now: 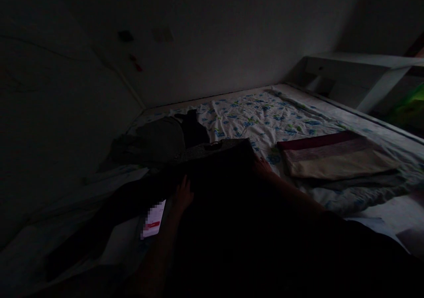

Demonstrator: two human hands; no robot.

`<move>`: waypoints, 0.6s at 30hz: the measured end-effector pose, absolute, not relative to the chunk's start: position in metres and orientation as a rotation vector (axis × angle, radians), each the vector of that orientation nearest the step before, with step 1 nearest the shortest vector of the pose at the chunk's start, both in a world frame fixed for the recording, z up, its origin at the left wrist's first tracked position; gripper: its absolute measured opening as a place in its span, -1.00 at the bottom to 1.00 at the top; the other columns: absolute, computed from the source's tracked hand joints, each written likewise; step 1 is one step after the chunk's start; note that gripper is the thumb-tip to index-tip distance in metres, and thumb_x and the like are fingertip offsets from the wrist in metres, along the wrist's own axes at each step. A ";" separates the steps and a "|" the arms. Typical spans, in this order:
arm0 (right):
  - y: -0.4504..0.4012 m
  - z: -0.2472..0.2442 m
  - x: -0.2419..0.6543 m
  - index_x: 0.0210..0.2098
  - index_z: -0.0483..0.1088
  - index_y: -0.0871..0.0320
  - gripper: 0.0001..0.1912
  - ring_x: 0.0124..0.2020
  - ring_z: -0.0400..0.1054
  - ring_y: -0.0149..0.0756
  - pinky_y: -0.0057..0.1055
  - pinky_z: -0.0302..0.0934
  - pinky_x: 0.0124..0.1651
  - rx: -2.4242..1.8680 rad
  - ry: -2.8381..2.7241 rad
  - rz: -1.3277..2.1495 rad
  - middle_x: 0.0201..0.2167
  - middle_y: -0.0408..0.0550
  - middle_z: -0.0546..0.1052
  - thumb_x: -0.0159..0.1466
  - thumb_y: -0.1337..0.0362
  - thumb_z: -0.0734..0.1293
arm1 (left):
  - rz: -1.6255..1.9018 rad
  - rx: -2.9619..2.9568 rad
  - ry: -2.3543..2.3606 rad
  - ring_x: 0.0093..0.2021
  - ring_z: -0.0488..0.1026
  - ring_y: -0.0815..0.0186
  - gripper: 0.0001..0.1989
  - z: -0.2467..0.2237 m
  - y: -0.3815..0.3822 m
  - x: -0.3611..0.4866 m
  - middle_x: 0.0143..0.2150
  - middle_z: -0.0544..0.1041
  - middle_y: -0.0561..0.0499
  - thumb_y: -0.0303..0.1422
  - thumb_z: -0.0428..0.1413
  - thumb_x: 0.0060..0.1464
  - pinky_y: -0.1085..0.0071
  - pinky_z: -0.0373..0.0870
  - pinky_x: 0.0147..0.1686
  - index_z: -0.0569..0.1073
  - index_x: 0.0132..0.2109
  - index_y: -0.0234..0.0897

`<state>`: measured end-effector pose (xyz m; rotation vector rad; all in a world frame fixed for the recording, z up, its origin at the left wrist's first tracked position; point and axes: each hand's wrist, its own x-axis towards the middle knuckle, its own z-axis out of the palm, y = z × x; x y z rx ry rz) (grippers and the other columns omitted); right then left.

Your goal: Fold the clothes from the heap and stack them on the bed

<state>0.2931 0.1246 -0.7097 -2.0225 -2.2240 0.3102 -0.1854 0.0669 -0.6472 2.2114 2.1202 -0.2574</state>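
black garment (pixel 218 179) is spread nearest the camera, across the front of the bed; its lower part is swallowed by shadow, so that it cannot be told from the dark clothing of the wearer. its collar, edged with speckled grey fabric, is turned toward the wall (pixel 215 64), and one long sleeve (pixel 109 205) is stretched out toward the lower left. the left hand (pixel 183 193) is laid on the garment near the base of that sleeve, with its fingers pointed away from the camera. the right hand (pixel 263 165) is placed at the opposite shoulder edge, its fingers against the black cloth. whether the fabric is pinched or merely pressed by either hand cannot be told in such dim light. beside the left forearm, a phone (pixel 155 218) is seen with its screen lit, part of it blurred into blocks. beyond the collar, to the left, a grey-green cloth (pixel 159 134) is heaped with a smaller dark cloth (pixel 196 128) just beside it. to the right of the right hand, a striped folded cloth (pixel 334 156) is laid in bands of maroon, mauve and beige. the bed is covered by a rumpled white sheet (pixel 245 112) printed with blue and green flowers.
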 end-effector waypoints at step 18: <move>0.133 -0.682 0.340 0.08 0.80 0.20 -0.57 0.21 0.65 -0.07 -0.29 0.42 0.40 -1.827 -2.147 0.489 0.20 0.16 0.77 0.51 0.34 0.27 | 0.163 1.999 1.921 0.49 0.61 -0.01 -0.37 -0.578 0.044 -0.256 0.45 0.69 -0.21 -0.21 0.16 0.21 0.15 0.47 0.53 0.66 0.37 -0.27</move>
